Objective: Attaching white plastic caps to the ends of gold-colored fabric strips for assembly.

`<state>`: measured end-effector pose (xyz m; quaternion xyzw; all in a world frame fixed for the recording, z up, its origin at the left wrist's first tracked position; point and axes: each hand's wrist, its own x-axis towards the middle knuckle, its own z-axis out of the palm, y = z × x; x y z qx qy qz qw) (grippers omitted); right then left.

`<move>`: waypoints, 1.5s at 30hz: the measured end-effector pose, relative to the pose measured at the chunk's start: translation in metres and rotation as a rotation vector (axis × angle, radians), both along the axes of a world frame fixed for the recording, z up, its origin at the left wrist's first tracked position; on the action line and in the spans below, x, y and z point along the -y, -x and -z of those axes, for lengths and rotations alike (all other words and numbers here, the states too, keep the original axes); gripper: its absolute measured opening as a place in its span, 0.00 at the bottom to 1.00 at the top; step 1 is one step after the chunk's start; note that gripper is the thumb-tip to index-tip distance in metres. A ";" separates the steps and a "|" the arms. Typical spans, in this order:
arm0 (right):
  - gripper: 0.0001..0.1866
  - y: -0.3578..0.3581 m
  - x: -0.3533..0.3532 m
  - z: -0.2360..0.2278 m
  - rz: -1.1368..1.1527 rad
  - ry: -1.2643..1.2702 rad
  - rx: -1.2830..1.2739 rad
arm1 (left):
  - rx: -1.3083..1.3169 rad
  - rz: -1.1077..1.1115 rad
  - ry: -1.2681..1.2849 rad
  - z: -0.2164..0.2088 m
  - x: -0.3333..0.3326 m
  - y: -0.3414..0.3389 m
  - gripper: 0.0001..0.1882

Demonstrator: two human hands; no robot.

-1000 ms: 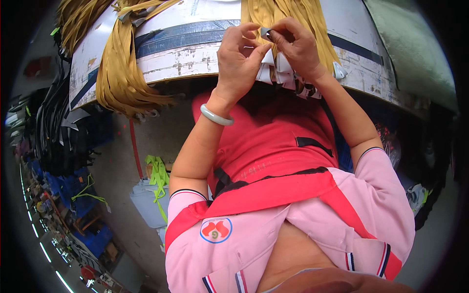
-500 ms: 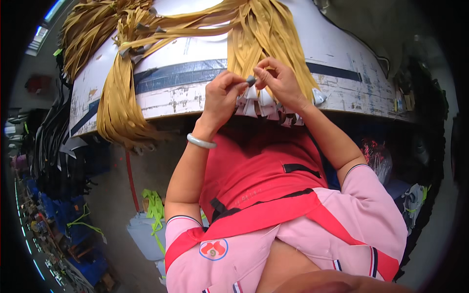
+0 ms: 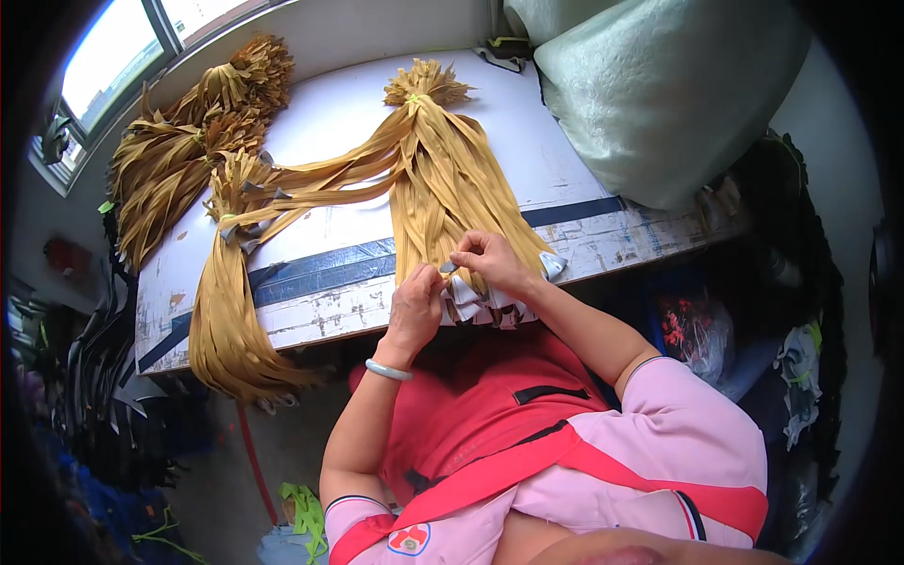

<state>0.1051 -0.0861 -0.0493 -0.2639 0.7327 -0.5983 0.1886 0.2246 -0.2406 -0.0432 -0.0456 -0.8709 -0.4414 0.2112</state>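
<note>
Golden strips [image 3: 443, 188], bundled and tied at the far end, fanned across a white table [image 3: 584, 160] toward the near edge. Left hand [image 3: 417, 306] raised from a bent elbow, wrist up, pale bangle [image 3: 388, 370] on it, fingers curled and pressed together around a small grey tip [image 3: 449, 267] at the strip ends. Right hand [image 3: 490, 261] reaching in from the other side, forearm angled across the red apron [image 3: 490, 405], thumb and forefinger pinching the same tip, knuckles touching the left hand's. Grey-and-white ends [image 3: 485, 306] hanging off the table edge just beneath both hands. Second bundle [image 3: 231, 301] draped over the left edge, a third [image 3: 188, 141] near the window [image 3: 113, 56]. Pale green sack [image 3: 659, 94] at far right.
</note>
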 end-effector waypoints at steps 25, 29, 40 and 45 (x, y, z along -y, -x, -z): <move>0.11 -0.034 -0.063 -0.043 0.000 -0.141 -0.287 | 0.127 -0.392 -0.615 0.062 0.116 -0.028 0.07; 0.11 -0.027 -0.055 -0.032 0.015 -0.149 -0.316 | 0.219 -0.168 -0.556 0.044 0.083 -0.003 0.09; 0.09 0.004 -0.032 -0.028 -0.026 -0.135 -0.403 | -0.061 0.028 0.385 0.007 0.013 0.099 0.14; 0.09 0.003 -0.048 -0.026 0.035 -0.151 -0.370 | 0.166 0.086 0.574 -0.002 0.007 0.099 0.13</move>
